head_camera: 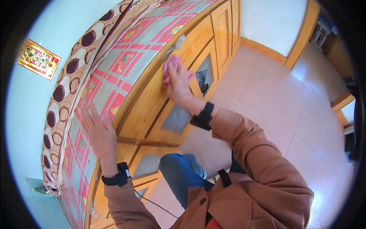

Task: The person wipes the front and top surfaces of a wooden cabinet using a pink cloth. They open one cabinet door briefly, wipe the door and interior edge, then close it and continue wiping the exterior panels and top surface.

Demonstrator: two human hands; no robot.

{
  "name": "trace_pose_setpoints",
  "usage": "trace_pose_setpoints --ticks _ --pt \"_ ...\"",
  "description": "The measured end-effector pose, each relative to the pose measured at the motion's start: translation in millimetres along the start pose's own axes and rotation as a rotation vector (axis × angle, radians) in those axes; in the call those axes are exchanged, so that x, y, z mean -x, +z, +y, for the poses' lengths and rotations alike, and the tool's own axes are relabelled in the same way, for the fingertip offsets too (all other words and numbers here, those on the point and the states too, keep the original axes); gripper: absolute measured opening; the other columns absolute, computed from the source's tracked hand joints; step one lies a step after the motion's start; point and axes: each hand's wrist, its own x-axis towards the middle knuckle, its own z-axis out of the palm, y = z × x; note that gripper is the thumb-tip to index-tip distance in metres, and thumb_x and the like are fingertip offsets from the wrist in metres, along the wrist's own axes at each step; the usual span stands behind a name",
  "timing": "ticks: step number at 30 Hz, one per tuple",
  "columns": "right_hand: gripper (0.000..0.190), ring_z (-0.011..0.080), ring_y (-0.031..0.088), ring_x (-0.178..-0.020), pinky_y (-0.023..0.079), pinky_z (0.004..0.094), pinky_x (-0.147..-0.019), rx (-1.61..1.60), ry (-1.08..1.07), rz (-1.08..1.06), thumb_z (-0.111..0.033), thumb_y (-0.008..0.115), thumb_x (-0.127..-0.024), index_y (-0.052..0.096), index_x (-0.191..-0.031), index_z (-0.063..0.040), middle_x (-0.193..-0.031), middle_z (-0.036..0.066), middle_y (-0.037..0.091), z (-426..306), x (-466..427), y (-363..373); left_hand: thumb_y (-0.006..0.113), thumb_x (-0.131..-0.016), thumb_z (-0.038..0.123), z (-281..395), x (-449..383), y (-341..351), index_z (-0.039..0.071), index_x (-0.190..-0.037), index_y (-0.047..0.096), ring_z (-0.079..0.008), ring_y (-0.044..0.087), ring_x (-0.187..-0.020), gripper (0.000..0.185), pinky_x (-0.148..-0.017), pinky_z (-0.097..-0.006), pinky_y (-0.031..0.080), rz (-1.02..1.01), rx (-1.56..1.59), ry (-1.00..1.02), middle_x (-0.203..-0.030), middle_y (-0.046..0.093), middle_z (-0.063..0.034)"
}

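My right hand (180, 86) presses a crumpled pink cloth (171, 64) against the upper front of a wooden cabinet (143, 114). Some of the cloth sticks out past the fingers. My left hand (97, 130) lies with fingers spread on the pink-and-grey plaid cover (114, 77) on the cabinet's top, near its front edge, and holds nothing. A clear plastic piece (177, 43) hangs at the cabinet edge just beyond the cloth. Each wrist wears a black strap.
A circle-patterned fabric (71, 65) runs along the wall side of the top. Below are cabinet doors with glass panes (175, 118). A thin cable (155, 203) hangs near my knee (174, 169). Pinkish floor tiles (266, 94) and a wooden door frame (303, 31) lie to the right.
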Motion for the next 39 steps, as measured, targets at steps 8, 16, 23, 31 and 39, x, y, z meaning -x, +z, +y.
trace_pose_setpoints --ticks 8,16,23,31,39 --pt "0.065 0.0479 0.043 -0.109 0.038 0.049 -0.094 -0.03 0.06 -0.03 0.008 0.053 -0.069 0.042 -0.133 -0.002 -0.122 0.029 0.042 41 -26 -3 0.051 -0.093 0.021 1 -1 -1 0.009 -0.147 0.026 -0.0353 0.022 -0.14 0.061 -0.114 -0.0469 0.019 0.019 0.008 0.014 -0.15 0.026 -0.0185" --pt "0.058 0.0466 0.046 -0.103 0.04 0.0507 -0.089 0.123 0.105 0.07 0.002 0.055 -0.074 0.044 -0.131 -0.005 -0.113 0.028 0.046 135 -83 -3 0.051 -0.092 0.016 4 -2 -4 0.007 -0.146 0.028 -0.0361 0.023 -0.14 0.06 -0.113 -0.048 0.02 -0.008 0.019 0.02 -0.149 0.026 -0.0193" --pt "0.045 0.0477 0.047 -0.103 0.041 0.0508 -0.088 0.164 0.079 0.099 -0.003 0.053 -0.077 0.049 -0.122 -0.009 -0.112 0.03 0.048 221 -143 -12 0.049 -0.091 0.014 7 -3 -5 0.006 -0.146 0.028 -0.0383 0.023 -0.139 0.059 -0.112 -0.0493 0.021 -0.037 0.04 -0.002 -0.149 0.026 -0.0201" --pt "0.031 0.0437 0.055 -0.1 0.047 0.0428 -0.085 -0.089 0.332 -0.1 -0.005 0.049 -0.076 0.054 -0.107 -0.006 -0.105 0.029 0.057 292 -186 -30 0.041 -0.095 0.02 6 -4 -3 0.005 -0.145 0.029 -0.0394 0.025 -0.137 0.054 -0.111 -0.05 0.022 -0.026 0.003 0.039 -0.148 0.029 -0.0205" --pt "0.038 0.0328 0.061 -0.098 0.048 0.0351 -0.077 -0.298 0.588 -0.033 -0.002 0.043 -0.08 0.055 -0.115 -0.005 -0.1 0.022 0.063 269 -148 -24 0.039 -0.098 0.023 2 -2 1 0.008 -0.146 0.03 -0.0382 0.027 -0.137 0.051 -0.11 -0.0511 0.023 -0.002 -0.021 0.055 -0.148 0.031 -0.0187"
